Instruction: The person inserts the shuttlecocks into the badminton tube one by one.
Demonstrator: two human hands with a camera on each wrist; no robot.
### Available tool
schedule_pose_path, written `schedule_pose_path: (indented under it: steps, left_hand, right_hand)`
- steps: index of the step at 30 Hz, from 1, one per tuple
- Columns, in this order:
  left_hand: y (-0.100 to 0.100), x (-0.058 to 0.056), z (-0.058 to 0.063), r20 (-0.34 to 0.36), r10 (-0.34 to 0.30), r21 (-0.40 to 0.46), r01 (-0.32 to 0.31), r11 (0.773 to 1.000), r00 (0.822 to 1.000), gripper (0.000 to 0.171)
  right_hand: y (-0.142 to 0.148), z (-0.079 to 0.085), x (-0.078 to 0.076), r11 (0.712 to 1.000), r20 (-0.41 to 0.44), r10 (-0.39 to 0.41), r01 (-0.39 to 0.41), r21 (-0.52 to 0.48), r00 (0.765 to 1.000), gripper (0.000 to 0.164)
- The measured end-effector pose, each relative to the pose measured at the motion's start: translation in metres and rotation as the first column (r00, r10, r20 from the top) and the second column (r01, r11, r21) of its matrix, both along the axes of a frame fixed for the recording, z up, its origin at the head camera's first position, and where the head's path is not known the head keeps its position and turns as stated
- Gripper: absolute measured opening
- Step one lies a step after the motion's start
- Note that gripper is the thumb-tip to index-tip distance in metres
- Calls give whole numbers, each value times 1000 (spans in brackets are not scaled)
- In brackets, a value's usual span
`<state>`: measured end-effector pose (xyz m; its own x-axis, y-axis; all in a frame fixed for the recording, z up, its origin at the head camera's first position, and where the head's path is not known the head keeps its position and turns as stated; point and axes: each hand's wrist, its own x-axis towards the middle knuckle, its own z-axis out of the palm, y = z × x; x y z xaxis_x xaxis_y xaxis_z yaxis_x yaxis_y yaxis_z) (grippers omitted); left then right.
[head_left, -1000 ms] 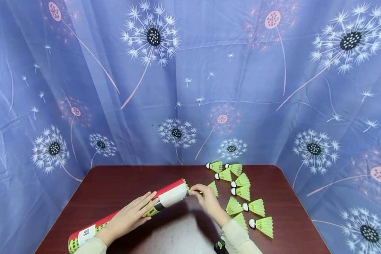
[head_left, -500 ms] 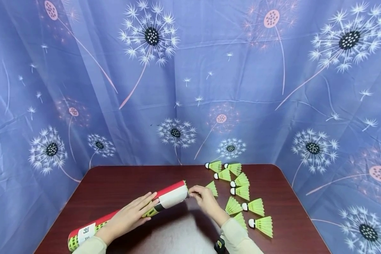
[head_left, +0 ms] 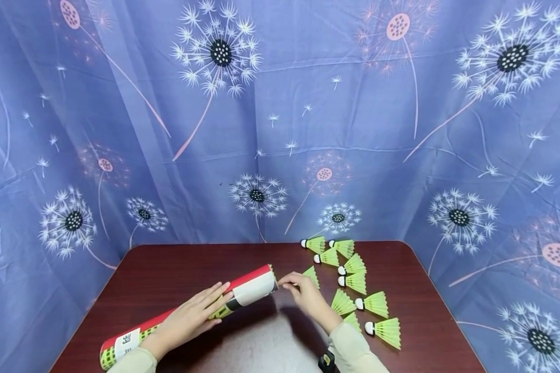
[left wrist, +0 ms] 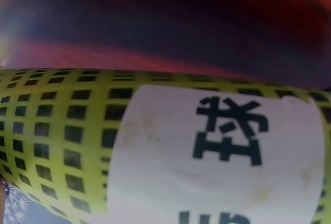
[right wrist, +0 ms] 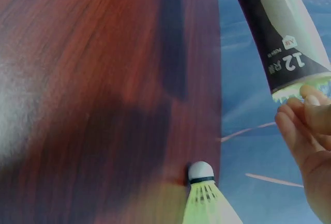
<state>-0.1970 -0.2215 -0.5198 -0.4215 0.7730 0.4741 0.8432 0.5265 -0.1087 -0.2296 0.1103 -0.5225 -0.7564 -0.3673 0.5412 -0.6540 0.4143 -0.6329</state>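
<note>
A long shuttlecock tube (head_left: pixel 252 287), red, white and yellow-green, lies slantwise in the head view. Its right end is raised above the table. My left hand (head_left: pixel 191 318) grips it around the middle; the left wrist view shows its netted pattern and white label (left wrist: pixel 217 151) close up. At the raised mouth, a fringe of yellow-green skirt (right wrist: pixel 289 93) from a shuttlecock shows at the rim. My right hand (head_left: pixel 305 295) has thumb and fingers drawn together there, pinching at that skirt's edge. The rest of that shuttlecock is hidden inside the tube.
Several yellow-green shuttlecocks with white heads, one of them a near shuttlecock (head_left: pixel 385 331), lie along the right side of the brown table (head_left: pixel 177 269). Some sit partly behind my right forearm. A blue dandelion-print curtain (head_left: pixel 280 114) hangs around the table.
My right hand shifts very slightly at the tube's mouth, and less of the yellow-green skirt shows past the rim. My left hand and the tube stay nearly still.
</note>
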Motion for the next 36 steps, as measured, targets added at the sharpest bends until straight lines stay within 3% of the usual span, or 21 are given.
schedule_pose_path:
  steps: [11,19,28,31,36]
  left_hand:
    - [-1,-1,-1,-18,-11,24,11,1000,1000,63]
    - [-5,0,-2,-15,12,11,-12,1000,1000,58]
    - [-4,0,-1,-1,2,17,-2,1000,1000,58]
    - [-3,0,-1,-5,7,13,-7,1000,1000,61]
    - [-2,0,-2,6,-6,19,6,1000,1000,69]
  right_hand:
    - [37,21,6,986,1,-163,163,-29,987,16]
    - [78,20,12,962,93,-268,271,-27,959,16]
    - [117,13,25,929,108,-370,369,28,923,18]
    - [125,11,29,922,182,-387,381,71,904,18]
    - [133,5,33,895,265,-434,378,239,861,16]
